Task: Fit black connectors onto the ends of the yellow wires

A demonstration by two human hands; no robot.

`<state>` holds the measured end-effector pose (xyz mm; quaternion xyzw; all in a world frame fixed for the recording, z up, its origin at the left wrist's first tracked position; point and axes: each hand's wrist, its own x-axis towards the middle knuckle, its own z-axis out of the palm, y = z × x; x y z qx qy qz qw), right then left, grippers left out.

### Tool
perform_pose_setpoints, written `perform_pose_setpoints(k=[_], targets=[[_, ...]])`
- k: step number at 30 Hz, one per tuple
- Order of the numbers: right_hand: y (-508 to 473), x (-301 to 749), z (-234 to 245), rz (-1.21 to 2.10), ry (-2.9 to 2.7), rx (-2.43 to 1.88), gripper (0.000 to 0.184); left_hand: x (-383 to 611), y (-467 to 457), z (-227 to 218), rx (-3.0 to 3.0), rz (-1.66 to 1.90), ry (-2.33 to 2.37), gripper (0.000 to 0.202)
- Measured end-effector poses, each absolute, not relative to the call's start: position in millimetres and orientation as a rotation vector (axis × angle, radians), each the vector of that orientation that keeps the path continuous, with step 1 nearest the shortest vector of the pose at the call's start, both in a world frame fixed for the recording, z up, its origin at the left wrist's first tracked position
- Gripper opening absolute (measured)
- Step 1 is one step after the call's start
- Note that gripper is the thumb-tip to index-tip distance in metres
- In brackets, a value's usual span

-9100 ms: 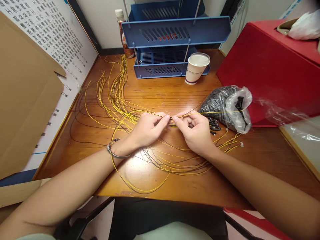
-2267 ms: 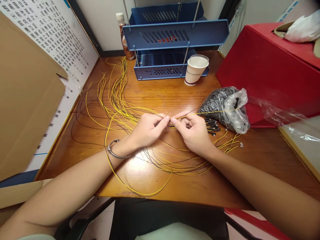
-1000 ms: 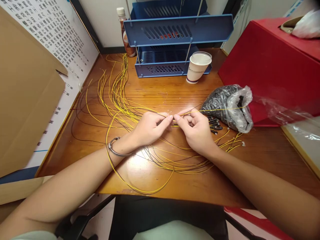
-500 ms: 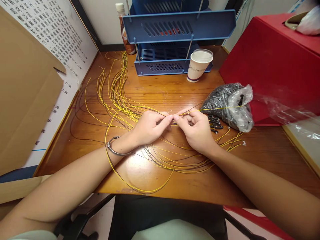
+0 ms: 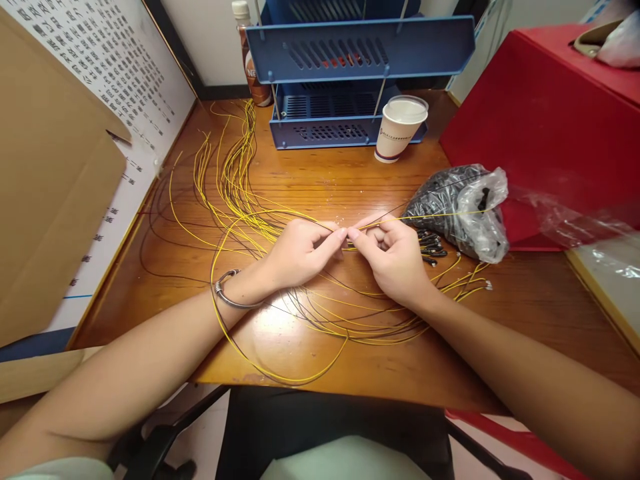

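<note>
My left hand and my right hand meet fingertip to fingertip above the wooden desk. Both pinch a thin yellow wire that runs right toward a clear bag of black parts. Whatever small piece sits between the fingertips is hidden. A loose fan of yellow and dark wires spreads under and left of the hands, with one loop hanging near the desk's front edge. A metal bracelet circles my left wrist.
A blue stacked letter tray stands at the back, a paper cup and a bottle beside it. A red box fills the right. Cardboard and a printed sheet line the left. Several black parts lie beside the bag.
The hands have stayed pinched together on the wire at the same spot. The view has shifted slightly. The loop at the front edge has moved a little.
</note>
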<state>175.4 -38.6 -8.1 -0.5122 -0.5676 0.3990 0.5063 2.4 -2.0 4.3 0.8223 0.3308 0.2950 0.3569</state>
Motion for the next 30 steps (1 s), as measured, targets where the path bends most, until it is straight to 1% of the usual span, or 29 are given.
perform_pose_setpoints(k=[11, 19, 30], targets=[[-37.7, 175.3, -7.6, 0.97, -1.371, -1.222, 0.016, 2.8, -2.3, 4.5, 2.116, 0.777, 0.845, 0.047], [-38.2, 175.0, -7.6, 0.966, -1.369, -1.23, 0.019, 2.5, -2.4, 4.1, 2.127, 0.798, 0.822, 0.047], [-37.5, 175.7, -10.6, 0.921, -1.393, -1.229, 0.019, 2.3, -1.0, 3.8, 2.131, 0.797, 0.821, 0.044]])
